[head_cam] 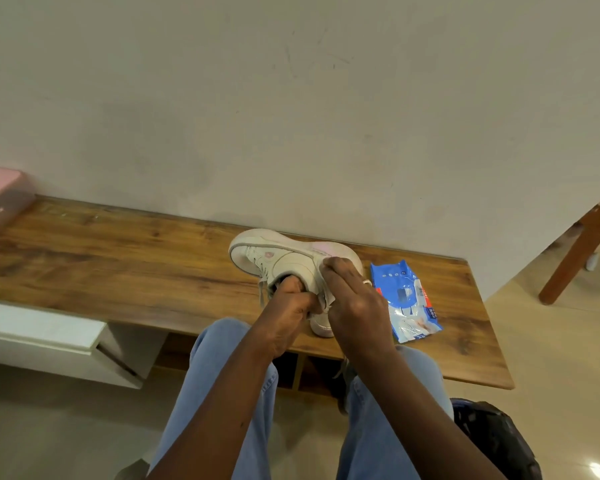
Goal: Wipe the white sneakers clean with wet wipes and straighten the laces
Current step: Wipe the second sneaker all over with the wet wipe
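A white sneaker [284, 259] with pink accents lies tilted on the wooden bench [118, 258], toe pointing left and laces [263, 289] hanging loose. My left hand [290, 311] grips it with fingers tucked inside the collar. My right hand [355, 299] reaches over the heel and holds a white wet wipe [327, 295] against the sneaker's side. Beneath my hands, part of a second white sneaker [321, 325] shows near the bench's front edge. A blue pack of wet wipes [407, 301] lies flat just right of my right hand.
A pink box [0, 197] sits at the bench's far left against the wall. A white drawer unit [49, 341] hangs below on the left. A wooden chair leg [579, 251] stands at right. A dark bag [492, 438] lies by my right knee.
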